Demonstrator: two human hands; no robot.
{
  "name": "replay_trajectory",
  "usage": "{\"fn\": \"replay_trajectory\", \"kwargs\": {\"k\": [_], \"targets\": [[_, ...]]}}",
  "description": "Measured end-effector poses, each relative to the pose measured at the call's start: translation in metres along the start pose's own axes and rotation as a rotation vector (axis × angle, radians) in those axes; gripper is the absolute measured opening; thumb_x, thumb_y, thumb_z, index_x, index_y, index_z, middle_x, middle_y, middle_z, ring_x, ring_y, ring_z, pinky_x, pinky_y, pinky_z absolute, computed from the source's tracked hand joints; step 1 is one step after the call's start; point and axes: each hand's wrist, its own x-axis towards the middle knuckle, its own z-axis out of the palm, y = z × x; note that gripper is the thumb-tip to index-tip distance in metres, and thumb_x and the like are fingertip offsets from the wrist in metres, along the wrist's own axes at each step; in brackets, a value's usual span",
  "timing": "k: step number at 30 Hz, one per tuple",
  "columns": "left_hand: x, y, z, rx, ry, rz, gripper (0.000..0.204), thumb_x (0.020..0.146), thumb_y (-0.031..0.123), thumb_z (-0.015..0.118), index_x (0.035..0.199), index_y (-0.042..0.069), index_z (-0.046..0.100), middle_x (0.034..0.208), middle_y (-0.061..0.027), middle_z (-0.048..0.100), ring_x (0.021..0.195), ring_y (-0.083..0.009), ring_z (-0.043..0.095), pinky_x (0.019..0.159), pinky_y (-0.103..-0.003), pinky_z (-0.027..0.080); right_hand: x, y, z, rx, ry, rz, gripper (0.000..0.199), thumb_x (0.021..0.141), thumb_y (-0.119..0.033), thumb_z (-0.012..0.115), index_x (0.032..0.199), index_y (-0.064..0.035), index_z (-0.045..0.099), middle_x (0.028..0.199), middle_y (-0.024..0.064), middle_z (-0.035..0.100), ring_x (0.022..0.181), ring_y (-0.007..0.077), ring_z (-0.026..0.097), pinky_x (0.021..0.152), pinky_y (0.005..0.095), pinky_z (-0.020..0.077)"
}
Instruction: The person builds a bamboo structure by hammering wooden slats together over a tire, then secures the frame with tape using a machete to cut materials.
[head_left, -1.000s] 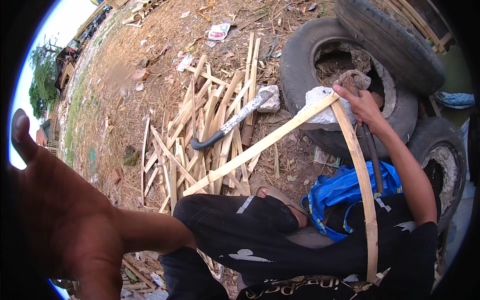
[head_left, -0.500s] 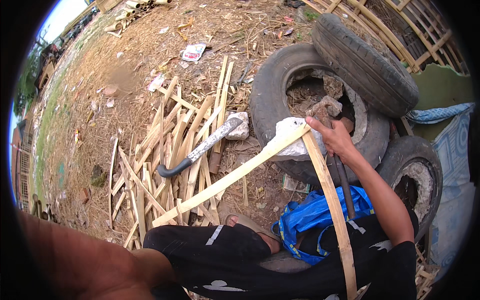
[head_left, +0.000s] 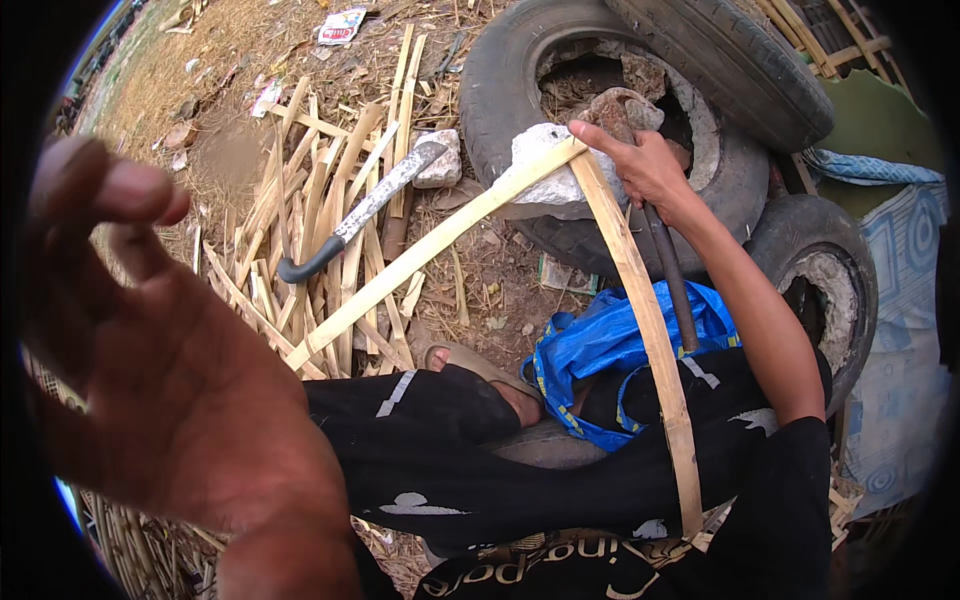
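My right hand is closed around a hammer with a dark handle and a rusty, lumpy head. Its thumb stretches out to the top of a pale bamboo strip, which makes a sharp angle on a white stone; whether this is one bent strip or two is unclear. One length runs down left, the other down across my lap. Large and close at the left, my left hand is raised and empty, its fingers apart. A machete-like knife with a hooked black handle lies on split bamboo.
Several old tyres stand at the right, one with rubble inside. A heap of bamboo strips covers the ground to the left. A blue bag lies by my legs, and a patterned blue sheet hangs at the far right.
My left hand has risen into view at the left, fingers spread. The view has shifted, while my right hand keeps the hammer and its place at the strip's corner.
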Motion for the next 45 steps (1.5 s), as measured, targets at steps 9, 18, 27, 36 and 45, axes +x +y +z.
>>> {"fn": "replay_trajectory", "kwargs": {"k": [9,18,27,36,45], "targets": [[-0.073,-0.106,0.134,0.409,-0.478,-0.774,0.06,0.102,0.05,0.05,0.073,0.002,0.072,0.06,-0.0229,0.061,0.061,-0.0425,0.064,0.06,-0.05,0.049,0.015,0.008,-0.014,0.038,-0.025,0.004,0.086,0.062,-0.077,0.079,0.077,0.005,0.059,0.049,-0.0015,0.045,0.042,0.0114,0.05,0.041,0.0273,0.0417],[-0.074,-0.119,0.137,0.416,-0.48,-0.563,0.046,0.098,0.04,0.055,0.074,0.005,0.073,0.065,-0.0202,0.066,0.061,-0.0398,0.066,0.06,-0.052,0.051,0.0,-0.001,-0.018,0.175,0.03,0.055,0.06,0.08,-0.062,0.076,0.081,-0.004,0.061,0.052,-0.0058,0.043,0.035,0.0077,0.04,0.032,0.0253,0.0301],[0.022,-0.051,-0.017,-0.238,0.528,-0.065,0.029,0.105,0.028,0.056,0.096,0.002,0.064,0.085,-0.0046,0.064,0.073,-0.0125,0.058,0.069,-0.03,0.048,0.015,0.021,-0.008,0.127,0.124,0.031,0.061,0.079,-0.058,0.079,0.087,0.0001,0.059,0.053,-0.0041,0.045,0.033,0.0091,0.041,0.031,0.0267,0.0306],[0.011,0.011,-0.075,-0.138,0.244,0.247,0.032,0.105,0.028,0.047,0.105,0.0,0.062,0.092,-0.0091,0.065,0.08,-0.017,0.059,0.075,-0.033,0.047,0.012,-0.003,-0.008,0.165,-0.009,0.002,0.057,0.085,-0.061,0.072,0.064,-0.0126,0.051,0.049,-0.0069,0.039,0.033,0.007,0.038,0.032,0.0258,0.0301],[-0.012,-0.018,-0.098,-0.166,0.117,0.219,0.038,0.105,0.028,0.038,0.113,-0.001,0.061,0.098,-0.0137,0.067,0.086,-0.0214,0.061,0.08,-0.037,0.047,-0.003,-0.012,-0.001,0.076,0.007,0.02,0.056,0.085,-0.061,0.072,0.068,-0.0106,0.056,0.049,-0.0059,0.042,0.034,0.0067,0.039,0.036,0.0252,0.0305]]}}
